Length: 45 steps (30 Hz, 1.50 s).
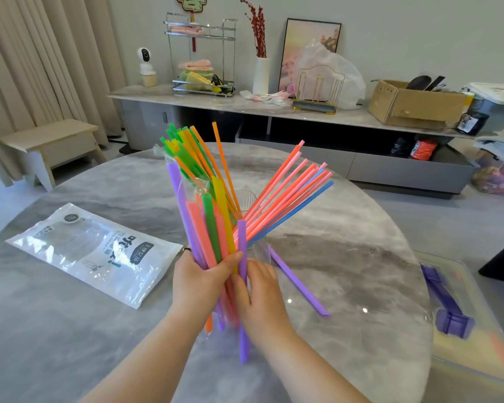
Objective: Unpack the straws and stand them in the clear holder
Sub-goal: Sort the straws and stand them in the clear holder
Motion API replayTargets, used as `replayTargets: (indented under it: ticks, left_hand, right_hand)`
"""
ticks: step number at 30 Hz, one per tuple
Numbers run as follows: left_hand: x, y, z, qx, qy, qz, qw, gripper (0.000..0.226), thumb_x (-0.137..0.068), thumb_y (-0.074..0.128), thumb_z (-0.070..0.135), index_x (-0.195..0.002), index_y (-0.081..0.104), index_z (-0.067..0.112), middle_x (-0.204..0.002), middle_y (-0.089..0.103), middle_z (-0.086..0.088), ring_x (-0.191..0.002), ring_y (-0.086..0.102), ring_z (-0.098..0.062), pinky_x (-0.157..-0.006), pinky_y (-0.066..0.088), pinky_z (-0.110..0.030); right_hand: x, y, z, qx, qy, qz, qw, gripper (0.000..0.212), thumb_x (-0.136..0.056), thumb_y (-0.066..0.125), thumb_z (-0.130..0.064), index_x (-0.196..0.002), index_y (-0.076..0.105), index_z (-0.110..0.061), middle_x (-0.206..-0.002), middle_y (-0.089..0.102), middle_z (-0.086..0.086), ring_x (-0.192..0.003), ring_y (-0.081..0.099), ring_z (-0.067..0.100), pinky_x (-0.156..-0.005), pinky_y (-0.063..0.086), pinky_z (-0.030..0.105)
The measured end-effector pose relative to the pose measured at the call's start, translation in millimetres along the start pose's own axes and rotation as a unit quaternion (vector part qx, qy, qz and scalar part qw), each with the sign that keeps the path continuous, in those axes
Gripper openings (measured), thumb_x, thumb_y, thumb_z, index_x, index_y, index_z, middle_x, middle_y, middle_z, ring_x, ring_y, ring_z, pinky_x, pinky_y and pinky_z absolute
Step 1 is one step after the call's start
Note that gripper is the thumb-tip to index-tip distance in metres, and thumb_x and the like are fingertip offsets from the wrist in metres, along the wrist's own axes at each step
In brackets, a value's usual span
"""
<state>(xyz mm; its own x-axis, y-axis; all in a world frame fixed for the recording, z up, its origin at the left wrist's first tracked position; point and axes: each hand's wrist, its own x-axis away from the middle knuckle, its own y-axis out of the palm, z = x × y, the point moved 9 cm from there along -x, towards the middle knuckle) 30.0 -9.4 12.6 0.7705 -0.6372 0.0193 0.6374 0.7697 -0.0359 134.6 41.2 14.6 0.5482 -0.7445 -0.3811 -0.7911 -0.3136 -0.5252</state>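
Observation:
My left hand grips a bundle of thick coloured straws, still partly inside a clear wrapper, held upright above the table. My right hand pinches one purple straw beside the bundle. Behind the bundle stands the clear holder, mostly hidden, with several thin green, orange, pink and blue straws fanning out of it. Another purple straw lies loose on the table to the right.
A flat white and clear straw bag lies on the grey marble table at the left. A clear tray with a purple clip sits at the right edge. A sideboard with clutter stands beyond the table.

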Motion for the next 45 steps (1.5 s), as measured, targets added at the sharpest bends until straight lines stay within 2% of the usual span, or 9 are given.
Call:
replayTargets:
  ticks: [4, 8, 11, 17, 21, 25, 33, 39, 45]
  left_hand:
    - [-0.4, -0.2, -2.3, 0.003, -0.012, 0.005, 1.0, 0.02, -0.068, 0.077, 0.011, -0.064, 0.058, 0.015, -0.057, 0.058, -0.003, -0.051, 0.055, -0.015, -0.048, 0.042, -0.027]
    - [-0.1, -1.2, -5.3, 0.009, -0.03, -0.008, 0.999, 0.021, -0.07, 0.075, 0.011, -0.06, 0.058, 0.018, -0.044, 0.06, 0.003, -0.041, 0.058, -0.013, -0.04, 0.044, -0.023]
    - [-1.2, -3.8, -6.9, 0.018, -0.045, -0.021, 0.999, 0.02, -0.073, 0.072, 0.009, -0.06, 0.058, 0.015, -0.034, 0.057, 0.002, -0.024, 0.051, -0.008, -0.027, 0.037, -0.015]
    - [-4.3, -11.6, -7.8, 0.024, -0.052, -0.015, 0.998, 0.017, -0.073, 0.072, 0.01, -0.062, 0.059, 0.013, -0.044, 0.06, -0.003, -0.036, 0.055, -0.02, -0.035, 0.041, -0.022]
    - [-12.7, -22.6, -11.9, -0.003, -0.067, -0.015, 0.998, 0.015, -0.073, 0.072, 0.016, -0.066, 0.06, 0.012, -0.054, 0.059, -0.008, -0.024, 0.046, -0.008, -0.036, 0.037, -0.022]
    - [-20.8, -34.1, -13.0, -0.013, -0.071, -0.025, 0.997, 0.014, -0.072, 0.073, 0.015, -0.068, 0.06, 0.009, -0.049, 0.059, -0.008, -0.021, 0.048, -0.01, -0.025, 0.036, -0.017]
    - [-16.6, -43.1, -20.1, -0.002, -0.076, -0.072, 0.994, 0.015, -0.07, 0.075, 0.013, -0.068, 0.06, 0.012, -0.036, 0.059, 0.004, -0.029, 0.055, -0.009, -0.031, 0.041, -0.021]
    - [-19.0, -51.2, -18.0, -0.02, -0.076, -0.067, 0.995, 0.036, -0.048, 0.072, 0.033, -0.073, 0.064, 0.008, -0.04, 0.062, -0.005, -0.034, 0.053, -0.028, -0.032, 0.045, -0.027]
    - [-21.8, -55.6, -15.4, -0.027, -0.068, -0.063, 0.995, 0.03, -0.054, 0.08, 0.027, -0.068, 0.062, 0.007, -0.038, 0.061, -0.007, -0.023, 0.045, -0.026, -0.027, 0.041, -0.024]
  right_hand:
    - [0.7, -3.3, 6.9, -0.018, 0.042, 0.003, 0.999, 0.02, -0.09, 0.048, -0.022, -0.083, 0.063, -0.012, -0.073, 0.052, -0.008, -0.076, 0.042, 0.012, -0.064, 0.029, 0.015]
    - [0.1, -0.5, 20.8, -0.091, 0.127, -0.027, 0.987, 0.032, -0.087, 0.054, -0.028, -0.055, 0.047, -0.032, -0.056, 0.048, -0.011, -0.054, 0.045, 0.001, -0.052, 0.037, 0.012]
    - [2.4, 7.6, 22.1, -0.119, 0.169, -0.065, 0.976, 0.031, -0.088, 0.05, -0.03, -0.057, 0.05, -0.032, -0.058, 0.053, -0.009, -0.053, 0.05, 0.007, -0.062, 0.052, 0.032]
    - [-0.9, 2.1, 20.2, -0.087, 0.155, -0.064, 0.982, 0.034, -0.089, 0.049, -0.033, -0.055, 0.048, -0.031, -0.052, 0.053, -0.012, -0.055, 0.05, 0.008, -0.059, 0.045, 0.024]
    - [-12.3, -33.4, 28.2, -0.039, 0.156, -0.001, 0.987, 0.035, -0.085, 0.054, -0.025, -0.053, 0.041, -0.025, -0.049, 0.04, -0.006, -0.045, 0.037, 0.006, -0.05, 0.035, 0.025]
    - [-19.4, -83.1, 67.3, 0.025, 0.227, 0.093, 0.969, 0.031, -0.082, 0.053, -0.016, -0.054, 0.042, -0.025, -0.053, 0.044, -0.007, -0.059, 0.044, 0.021, -0.059, 0.035, 0.028]
    - [-23.4, -64.1, 118.4, 0.097, 0.314, 0.013, 0.944, 0.003, -0.079, 0.057, -0.016, -0.08, 0.054, -0.016, -0.08, 0.058, 0.006, -0.072, 0.054, 0.026, -0.064, 0.039, 0.027]
    - [-24.3, -51.6, 130.4, 0.242, 0.334, -0.074, 0.908, 0.028, -0.078, 0.059, -0.023, -0.104, 0.057, -0.016, -0.103, 0.066, 0.008, -0.093, 0.062, 0.03, -0.068, 0.043, 0.029]
    - [-17.8, -65.0, 131.0, 0.224, 0.353, -0.059, 0.906, 0.018, -0.084, 0.048, -0.018, -0.097, 0.059, -0.015, -0.092, 0.061, 0.012, -0.091, 0.06, 0.032, -0.067, 0.036, 0.026]
